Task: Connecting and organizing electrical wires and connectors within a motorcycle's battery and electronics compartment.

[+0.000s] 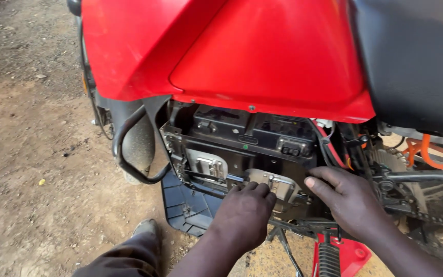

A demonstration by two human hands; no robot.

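The left hand [244,213] is curled, fingertips pressed together on the silver latch [275,183] at the black battery case [242,149], low in the frame opening. The right hand [347,197] is laid flat beside it, fingers together, nothing gripped. Two latches [208,165] are counted. Little room is left under the red panel [262,56].

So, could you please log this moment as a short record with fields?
setting: red motorcycle on dirt ground, side cover off
left hand: fingers curled on the metal latch of the black battery box
right hand: resting flat on the box's right side, thumb toward the latch
second latch: further left, untouched
nearby: grey panel on the ground below, orange cables at right, black crash bar at left
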